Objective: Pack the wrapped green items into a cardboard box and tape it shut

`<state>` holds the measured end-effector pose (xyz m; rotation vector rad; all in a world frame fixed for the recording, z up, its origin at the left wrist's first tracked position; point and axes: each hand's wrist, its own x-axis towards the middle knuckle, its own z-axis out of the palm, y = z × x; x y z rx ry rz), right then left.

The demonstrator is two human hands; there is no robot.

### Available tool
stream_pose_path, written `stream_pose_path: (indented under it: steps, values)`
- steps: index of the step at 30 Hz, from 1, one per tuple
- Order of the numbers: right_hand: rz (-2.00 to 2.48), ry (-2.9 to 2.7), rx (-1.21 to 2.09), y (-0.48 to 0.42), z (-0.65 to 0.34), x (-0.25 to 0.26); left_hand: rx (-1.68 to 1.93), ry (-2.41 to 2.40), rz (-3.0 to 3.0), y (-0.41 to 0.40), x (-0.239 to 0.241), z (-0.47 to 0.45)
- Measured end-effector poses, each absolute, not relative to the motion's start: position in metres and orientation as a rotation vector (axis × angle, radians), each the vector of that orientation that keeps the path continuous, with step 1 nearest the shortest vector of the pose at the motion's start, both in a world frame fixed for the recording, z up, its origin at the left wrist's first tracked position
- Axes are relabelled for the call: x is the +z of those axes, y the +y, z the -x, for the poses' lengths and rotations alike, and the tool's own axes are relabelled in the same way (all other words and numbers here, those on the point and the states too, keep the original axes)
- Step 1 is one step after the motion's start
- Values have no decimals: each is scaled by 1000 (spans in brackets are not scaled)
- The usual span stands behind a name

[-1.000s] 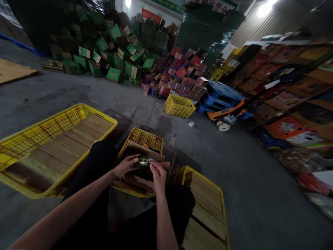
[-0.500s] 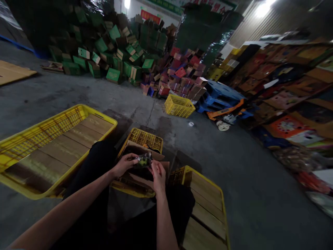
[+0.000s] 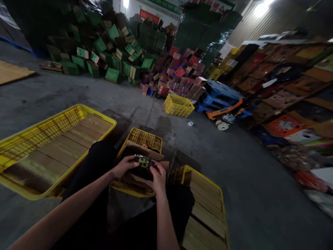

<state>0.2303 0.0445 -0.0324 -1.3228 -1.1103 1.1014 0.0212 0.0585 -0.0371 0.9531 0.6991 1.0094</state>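
Observation:
My left hand [image 3: 124, 166] and my right hand [image 3: 158, 175] both grip a small dark object with a yellow-green mark [image 3: 144, 161], held between them. It sits over an open cardboard box [image 3: 145, 151] that rests in a small yellow crate [image 3: 145, 138] in front of my lap. The fingers of both hands curl round the object. It is too dark to name it more exactly.
A big yellow crate lined with cardboard [image 3: 49, 146] stands at my left, another [image 3: 205, 205] at my right. Further off on the concrete floor are a yellow crate [image 3: 178, 105], blue pallets [image 3: 221, 92], heaps of green [image 3: 109, 52] and red boxes [image 3: 179, 74], and flattened cartons [image 3: 288, 100] at right.
The small object has turned in my hands and sunk slightly toward the box. My right hand has closed more tightly round it. The camera has barely shifted.

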Motion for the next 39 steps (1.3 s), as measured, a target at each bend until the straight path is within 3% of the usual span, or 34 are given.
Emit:
stream_pose_path:
  steps: [26, 39]
  values:
    - [1376, -1225, 1227, 43, -226, -35, 1066, 791, -1102, 60, -48, -20]
    - [1327, -1221, 1113, 45, -231, -31, 957, 639, -952, 58, -49, -23]
